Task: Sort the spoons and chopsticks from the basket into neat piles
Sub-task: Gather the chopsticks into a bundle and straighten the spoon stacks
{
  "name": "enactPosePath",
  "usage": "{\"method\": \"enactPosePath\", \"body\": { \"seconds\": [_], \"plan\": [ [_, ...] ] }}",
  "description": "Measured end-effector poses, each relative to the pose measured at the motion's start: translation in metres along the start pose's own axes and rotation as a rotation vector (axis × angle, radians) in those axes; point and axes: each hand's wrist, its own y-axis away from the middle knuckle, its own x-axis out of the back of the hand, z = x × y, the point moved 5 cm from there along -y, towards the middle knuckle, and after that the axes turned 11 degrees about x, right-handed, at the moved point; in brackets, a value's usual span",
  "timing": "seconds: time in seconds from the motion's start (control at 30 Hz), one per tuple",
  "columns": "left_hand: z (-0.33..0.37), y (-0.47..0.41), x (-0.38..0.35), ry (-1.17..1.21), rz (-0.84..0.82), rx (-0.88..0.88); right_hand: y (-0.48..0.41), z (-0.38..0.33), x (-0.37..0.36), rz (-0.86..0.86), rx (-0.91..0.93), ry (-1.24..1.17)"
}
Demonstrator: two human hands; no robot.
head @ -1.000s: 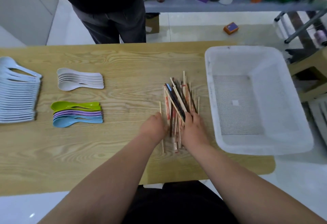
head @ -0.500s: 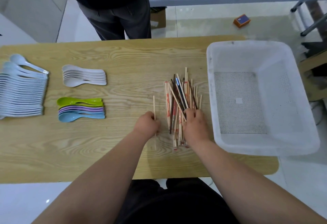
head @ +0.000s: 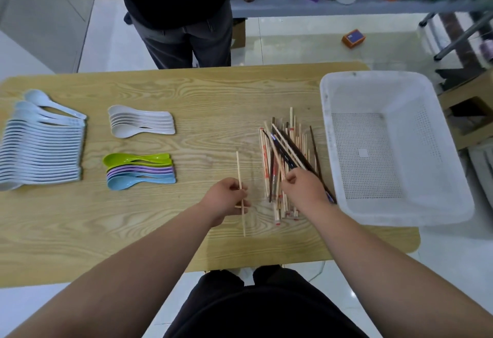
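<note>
Pale wood grain runs across the worktop (head: 186,92), where my left hand (head: 226,200) pinches a single light chopstick (head: 238,167). My fingers are curled round its lower half, it points away from me, and both ends stick out of my grip. It is held apart from the chopstick pile (head: 282,148), a loose heap of plain, red-marked and dark sticks just left of the white basket (head: 327,129). My right hand (head: 304,191) sits on the near end of that heap with its fingers curled in over the sticks; whether they actually grasp any, I cannot tell. Well to the left lie the sorted spoons, handles pointing right: a long row of pale blue spoons (head: 40,151) at the worktop's edge, a small nest of white spoons (head: 141,124), and nearer me a stack of coloured spoons (head: 138,171) in green, purple and blue. A person in dark clothes (head: 181,22) stands at the far side, and an orange box (head: 353,38) lies on the floor beyond.
</note>
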Motion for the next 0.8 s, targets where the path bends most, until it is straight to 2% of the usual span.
{"method": "enactPosePath", "body": {
  "seconds": [0.13,0.33,0.4,0.53,0.63,0.7,0.8],
  "plan": [
    [0.008,0.021,-0.001,0.088,-0.108,-0.059,0.039,-0.05,-0.014,-0.133,0.089,-0.322],
    [0.001,0.029,0.012,0.105,-0.057,-0.094,0.059,-0.075,-0.036,-0.154,0.084,-0.423],
    [-0.001,0.026,0.021,0.078,-0.043,-0.069,0.051,-0.068,-0.036,-0.144,0.079,-0.338],
    [-0.005,0.023,0.033,0.005,-0.072,-0.027,0.019,-0.031,-0.022,0.046,0.01,0.02],
    [-0.01,0.018,0.038,-0.044,-0.05,-0.006,0.0,-0.015,-0.025,-0.012,-0.044,0.197],
    [-0.012,0.012,0.038,-0.041,-0.03,0.01,-0.006,-0.012,-0.03,-0.056,-0.049,0.231],
    [-0.012,0.001,0.032,-0.04,0.039,0.02,-0.011,-0.007,-0.028,-0.031,-0.064,0.2]
  ]
}}
